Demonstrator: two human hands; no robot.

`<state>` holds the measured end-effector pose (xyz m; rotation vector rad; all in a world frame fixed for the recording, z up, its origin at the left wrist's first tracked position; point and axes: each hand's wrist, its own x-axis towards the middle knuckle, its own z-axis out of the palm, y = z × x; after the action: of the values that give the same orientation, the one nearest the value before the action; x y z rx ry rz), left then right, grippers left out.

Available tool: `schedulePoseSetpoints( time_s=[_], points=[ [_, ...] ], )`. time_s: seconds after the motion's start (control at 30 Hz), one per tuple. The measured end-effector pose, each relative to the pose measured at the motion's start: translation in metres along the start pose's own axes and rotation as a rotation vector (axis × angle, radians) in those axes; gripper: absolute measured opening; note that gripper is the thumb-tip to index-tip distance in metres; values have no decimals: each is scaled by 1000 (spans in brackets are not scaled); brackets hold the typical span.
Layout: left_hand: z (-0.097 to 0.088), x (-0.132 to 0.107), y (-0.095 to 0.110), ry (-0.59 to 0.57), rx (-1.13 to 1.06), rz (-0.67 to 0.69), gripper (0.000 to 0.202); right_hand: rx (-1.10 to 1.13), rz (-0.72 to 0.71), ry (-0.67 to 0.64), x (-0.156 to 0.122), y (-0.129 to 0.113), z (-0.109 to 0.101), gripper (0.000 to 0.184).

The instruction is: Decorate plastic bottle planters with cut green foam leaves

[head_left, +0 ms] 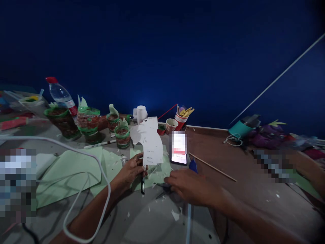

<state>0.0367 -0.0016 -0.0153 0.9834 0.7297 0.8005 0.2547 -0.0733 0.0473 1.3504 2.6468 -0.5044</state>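
Note:
My left hand [132, 169] is closed on the lower edge of a white paper cutout [152, 142] with small dark marks, which stands up from its fingers. Just below those fingers is a dark pen [143, 186]; I cannot tell whether it is gripped or lies on the table. My right hand [189, 186] is low over the table, palm down, fingers curled together. A dark, blurred shape [164, 192] shows by its fingertips, too unclear to name. Light green paper [165, 169] lies under and between the hands, with paper scraps [175, 215] nearer me.
A lit phone [179, 157], a blue-capped object [193, 166] and a wooden stick [215, 168] lie beyond my right hand. Decorated cups [122, 140] and a bottle [61, 95] stand left. A white cable [108, 189] loops over my left forearm. Another person's hand [304, 162] is at right.

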Motion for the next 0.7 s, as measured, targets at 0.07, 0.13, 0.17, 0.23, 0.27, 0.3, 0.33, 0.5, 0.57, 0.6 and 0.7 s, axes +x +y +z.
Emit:
schedulePoseSetpoints(
  time_s=[0.07,0.13,0.17,0.23,0.27,0.3,0.33,0.5,0.57,0.6,0.7],
  points=[
    [1,1,0,14,20,-1,57,-71,-119,-11,10,-12,3,17],
    [0,2,-1,25,44,9,53,-151,-222,14,22,-24,8,20],
    [0,2,-1,28,55,20,50,-187,-245,36,28,-28,11,20],
    [-1,2,0,22,73,39,45,-239,-277,67,40,-35,19,17],
    [-2,2,1,17,80,48,43,-255,-286,75,47,-36,23,15],
    [-2,1,1,18,85,57,41,-265,-291,80,53,-37,27,14],
    [-2,1,3,22,93,63,39,-277,-293,85,59,-37,31,13],
    [-1,-2,10,76,170,75,32,-359,-315,127,80,-34,47,16],
    [0,-3,14,88,202,90,29,-384,-348,152,84,-32,49,14],
    [1,-4,16,91,216,98,27,-396,-372,166,84,-31,49,11],
    [0,-2,16,106,250,112,27,-426,-449,215,82,-30,44,7]
  ],
)
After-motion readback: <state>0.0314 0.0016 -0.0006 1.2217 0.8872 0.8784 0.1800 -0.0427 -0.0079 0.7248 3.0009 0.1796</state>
